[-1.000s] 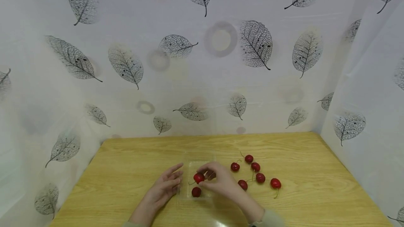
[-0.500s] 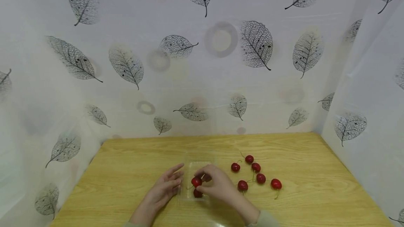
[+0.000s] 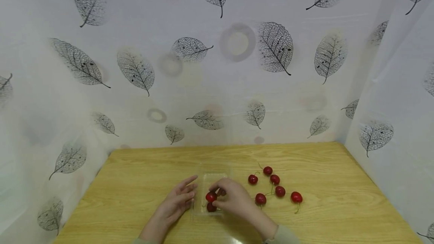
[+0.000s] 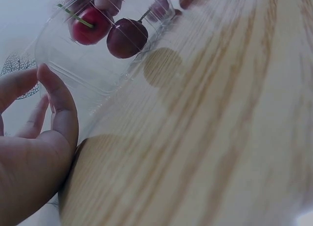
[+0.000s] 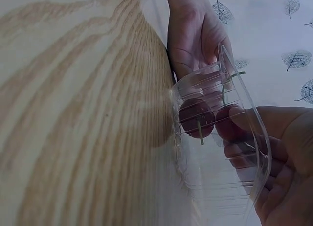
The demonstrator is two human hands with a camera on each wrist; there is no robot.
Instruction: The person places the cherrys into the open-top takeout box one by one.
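A clear plastic box (image 3: pixel 213 179) stands on the table between my hands. My right hand (image 3: pixel 234 199) reaches into it and pinches a bright red cherry (image 3: pixel 211 197) between thumb and fingers. Just in front of that one, a darker cherry (image 3: pixel 211 207) lies on the box floor; the two look close to touching. The left wrist view shows the held cherry (image 4: pixel 90 26) with its green stem pointing away to the side. My left hand (image 3: pixel 176 200) rests at the box's left side, fingers fairly straight, a fingertip at or very near the plastic wall (image 4: pixel 63 74).
Several loose cherries with stems lie right of the box, among them a rear one (image 3: pixel 268 170), a near one (image 3: pixel 260 199) and the rightmost (image 3: pixel 296 197). The wood-grain table (image 3: pixel 142 168) ends at a leaf-patterned curtain (image 3: pixel 234 82) behind and at both sides.
My right hand has moved the held cherry slightly down and left, close to the dark cherry in the box. My left hand has stayed in place.
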